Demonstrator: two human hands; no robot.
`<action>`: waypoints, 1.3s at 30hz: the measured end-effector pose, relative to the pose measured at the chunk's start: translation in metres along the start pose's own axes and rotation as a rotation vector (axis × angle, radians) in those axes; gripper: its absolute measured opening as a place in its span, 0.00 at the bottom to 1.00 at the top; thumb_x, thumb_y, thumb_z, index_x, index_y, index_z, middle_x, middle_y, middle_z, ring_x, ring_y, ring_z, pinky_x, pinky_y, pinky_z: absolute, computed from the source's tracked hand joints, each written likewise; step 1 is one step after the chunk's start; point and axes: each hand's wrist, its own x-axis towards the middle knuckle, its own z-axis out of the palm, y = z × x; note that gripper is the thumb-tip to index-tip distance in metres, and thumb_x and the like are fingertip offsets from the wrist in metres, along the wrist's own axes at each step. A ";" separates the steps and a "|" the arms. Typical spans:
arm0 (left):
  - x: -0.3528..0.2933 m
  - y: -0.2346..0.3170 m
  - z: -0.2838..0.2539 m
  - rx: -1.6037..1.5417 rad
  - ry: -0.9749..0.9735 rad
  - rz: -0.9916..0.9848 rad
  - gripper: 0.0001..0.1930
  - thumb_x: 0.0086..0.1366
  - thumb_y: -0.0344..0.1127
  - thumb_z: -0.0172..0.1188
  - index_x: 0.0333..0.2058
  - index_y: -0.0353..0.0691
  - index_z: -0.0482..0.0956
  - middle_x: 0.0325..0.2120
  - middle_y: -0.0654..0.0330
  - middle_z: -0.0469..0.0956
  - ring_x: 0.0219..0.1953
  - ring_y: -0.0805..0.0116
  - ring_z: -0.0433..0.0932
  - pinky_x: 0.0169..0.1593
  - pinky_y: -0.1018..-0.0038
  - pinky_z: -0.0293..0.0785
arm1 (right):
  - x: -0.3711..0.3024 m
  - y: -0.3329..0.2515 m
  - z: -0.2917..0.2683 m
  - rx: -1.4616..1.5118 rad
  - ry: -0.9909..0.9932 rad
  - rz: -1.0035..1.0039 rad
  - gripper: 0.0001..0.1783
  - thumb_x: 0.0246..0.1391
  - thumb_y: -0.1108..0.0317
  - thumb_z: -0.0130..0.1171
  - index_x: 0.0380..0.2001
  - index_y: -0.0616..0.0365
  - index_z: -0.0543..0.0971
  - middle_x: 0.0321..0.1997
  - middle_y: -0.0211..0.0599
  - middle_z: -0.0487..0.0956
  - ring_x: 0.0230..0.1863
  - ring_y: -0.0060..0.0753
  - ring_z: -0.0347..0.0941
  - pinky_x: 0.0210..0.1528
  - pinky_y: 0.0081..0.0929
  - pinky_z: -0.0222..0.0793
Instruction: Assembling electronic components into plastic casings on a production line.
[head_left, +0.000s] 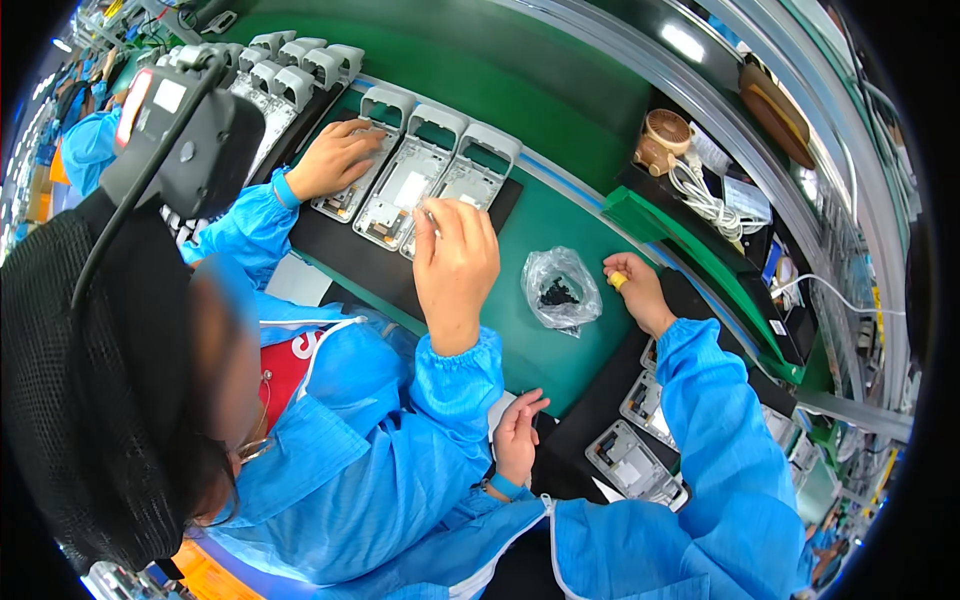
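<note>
My right hand (641,292) is over the green mat (520,350), just right of a clear plastic bag (540,275). Its fingers are curled together, one wearing a yellow finger cot (618,281); whatever they may pinch is too small to make out. Small black pieces (560,292) lie inside the open bag. Close to my body, my left hand (515,440) is held up with its fingers apart and nothing in it. Grey device housings (632,458) with pale inner plates lie on a black mat below my right forearm.
A co-worker in blue at left works with both hands over a row of grey housings (405,185). More housings (300,65) stand at the far left. A small brown fan (665,135) and white cable (700,200) sit behind a green ledge (690,265) at right.
</note>
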 end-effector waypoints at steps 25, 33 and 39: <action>-0.002 -0.007 0.009 -0.029 0.052 0.010 0.13 0.68 0.34 0.43 0.45 0.35 0.72 0.48 0.57 0.72 0.50 0.67 0.72 0.24 0.87 0.65 | 0.005 0.011 -0.003 0.037 -0.012 -0.066 0.11 0.52 0.82 0.48 0.39 0.63 0.72 0.37 0.36 0.74 0.40 0.26 0.70 0.43 0.21 0.67; -0.001 -0.007 0.010 -0.005 0.075 0.004 0.13 0.67 0.35 0.45 0.45 0.34 0.72 0.47 0.56 0.72 0.49 0.66 0.72 0.25 0.86 0.65 | 0.006 0.011 -0.002 0.024 -0.006 -0.076 0.11 0.52 0.82 0.49 0.39 0.62 0.72 0.38 0.36 0.74 0.41 0.26 0.70 0.43 0.21 0.67; -0.002 -0.013 0.009 -0.026 0.077 0.004 0.14 0.67 0.36 0.45 0.46 0.35 0.71 0.47 0.56 0.72 0.50 0.67 0.72 0.25 0.86 0.65 | 0.004 0.012 -0.001 0.024 -0.009 -0.081 0.11 0.52 0.82 0.49 0.39 0.62 0.72 0.38 0.36 0.74 0.41 0.26 0.70 0.43 0.22 0.67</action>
